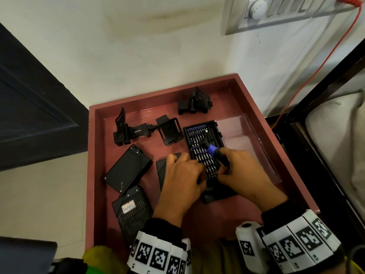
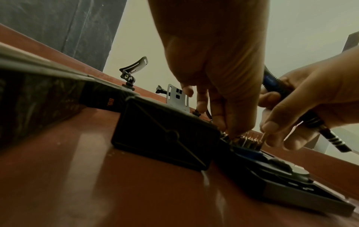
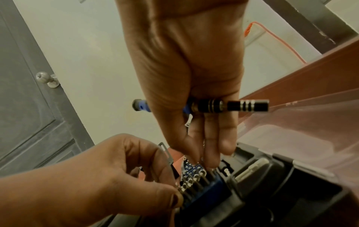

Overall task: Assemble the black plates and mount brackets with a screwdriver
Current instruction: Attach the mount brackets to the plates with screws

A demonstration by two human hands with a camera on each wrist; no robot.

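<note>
While head view hides fingertips, wrist views show left hand pinching bits, right hand gripping screwdriver.

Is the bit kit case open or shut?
Open: the bit kit case shows bare bit rows, its clear lid folded back flat on the tray.

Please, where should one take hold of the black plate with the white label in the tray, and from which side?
Grip the plate with the white label by its two long edges, coming from above. It lies flat in the tray with bare tray floor along its left edge. The left hand is the nearer one, I judge.
</note>
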